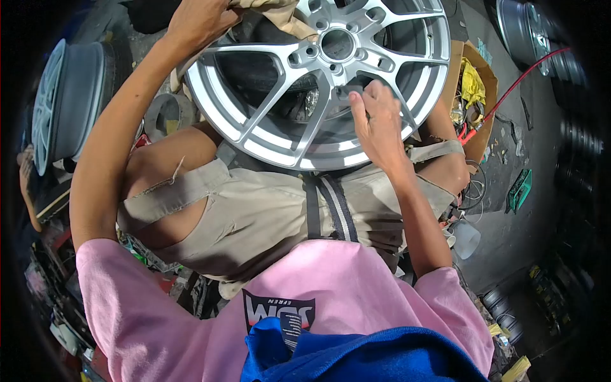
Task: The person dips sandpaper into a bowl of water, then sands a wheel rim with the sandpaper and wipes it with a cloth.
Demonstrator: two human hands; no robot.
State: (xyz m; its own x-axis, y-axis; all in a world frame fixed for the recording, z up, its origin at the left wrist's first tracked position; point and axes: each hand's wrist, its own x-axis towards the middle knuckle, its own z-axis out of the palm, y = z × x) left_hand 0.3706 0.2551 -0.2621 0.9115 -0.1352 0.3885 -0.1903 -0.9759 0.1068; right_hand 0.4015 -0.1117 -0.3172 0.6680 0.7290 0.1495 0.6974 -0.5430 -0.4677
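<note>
A silver multi-spoke alloy wheel (305, 143) rests tilted against my lap. At its upper left edge, my left hand (202, 19) is closed on a tan cloth (280, 16) that drapes over the rim; some of its fingers are hidden. My right hand (380, 121) is over the lower right spokes, thumb raised and fingers curled. A small dark grey piece that looks like sandpaper (345, 94) shows at its fingertips, against a spoke. Motion slightly blurs those fingers.
Another wheel (63, 105) stands at the left, with a person's hand (27, 162) beside it. At right are a cardboard box (487, 83) holding a yellow bag, a red hose (522, 83), a green tray (520, 190) and more wheels (523, 28). Clutter lies around my legs.
</note>
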